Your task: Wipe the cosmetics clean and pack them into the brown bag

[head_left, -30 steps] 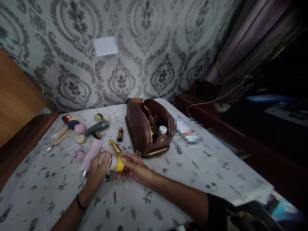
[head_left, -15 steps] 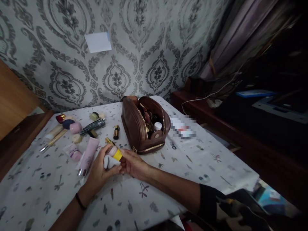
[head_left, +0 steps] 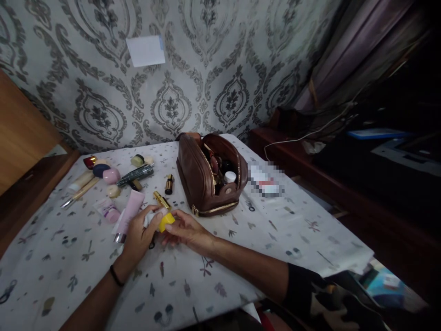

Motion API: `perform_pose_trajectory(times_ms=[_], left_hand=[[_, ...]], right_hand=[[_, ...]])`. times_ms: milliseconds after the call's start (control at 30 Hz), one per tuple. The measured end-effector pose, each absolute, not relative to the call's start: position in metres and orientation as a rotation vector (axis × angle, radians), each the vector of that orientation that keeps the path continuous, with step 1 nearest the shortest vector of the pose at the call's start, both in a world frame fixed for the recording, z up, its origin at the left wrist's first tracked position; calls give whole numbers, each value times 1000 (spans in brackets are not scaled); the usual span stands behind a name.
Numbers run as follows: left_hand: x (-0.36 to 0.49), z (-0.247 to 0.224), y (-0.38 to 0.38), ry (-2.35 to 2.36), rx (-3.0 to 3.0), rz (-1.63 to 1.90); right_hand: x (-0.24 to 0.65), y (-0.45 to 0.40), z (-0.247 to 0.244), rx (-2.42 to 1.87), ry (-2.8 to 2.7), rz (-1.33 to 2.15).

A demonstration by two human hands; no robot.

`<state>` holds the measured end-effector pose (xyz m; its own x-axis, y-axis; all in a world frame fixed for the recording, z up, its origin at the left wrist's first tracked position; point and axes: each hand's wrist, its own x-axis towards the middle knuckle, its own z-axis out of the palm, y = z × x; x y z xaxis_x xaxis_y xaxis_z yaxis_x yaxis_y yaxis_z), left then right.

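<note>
Over the front half of the table, my two hands meet around a small container with a yellow end (head_left: 166,222). My left hand (head_left: 140,233) is closed on a white cloth-like piece (head_left: 150,219) and the container's pale part, mostly covered by fingers. From the other side, the thumb and fingers of my right hand (head_left: 188,232) pinch the yellow end. Just beyond my hands lies a gold tube (head_left: 161,199), and a black-and-gold tube (head_left: 168,185) is behind it. A pink squeeze tube (head_left: 131,211) lies beside my left hand.
An unzipped brown bag (head_left: 196,179) holding a white-lidded jar (head_left: 230,177) and other items stands right of centre. Sponges, brushes and a smaller pink tube (head_left: 107,211) lie at left. A blurred-out item (head_left: 265,179) is right of the bag. A patterned wall rises behind.
The yellow end has turned more toward my right hand, whose fingers now pinch it. Less of the white cloth-like piece shows in my left hand. The view has shifted slightly.
</note>
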<state>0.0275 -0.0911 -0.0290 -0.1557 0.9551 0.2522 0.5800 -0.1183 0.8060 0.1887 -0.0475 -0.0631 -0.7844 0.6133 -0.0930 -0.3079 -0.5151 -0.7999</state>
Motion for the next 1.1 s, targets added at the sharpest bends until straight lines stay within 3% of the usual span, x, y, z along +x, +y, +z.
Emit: perform_pose_trajectory(times_ms=[1100], left_hand=[[25,-36,-92,1605,1807,1127]], right_hand=[[191,-43,-56,-509,-832,2383]])
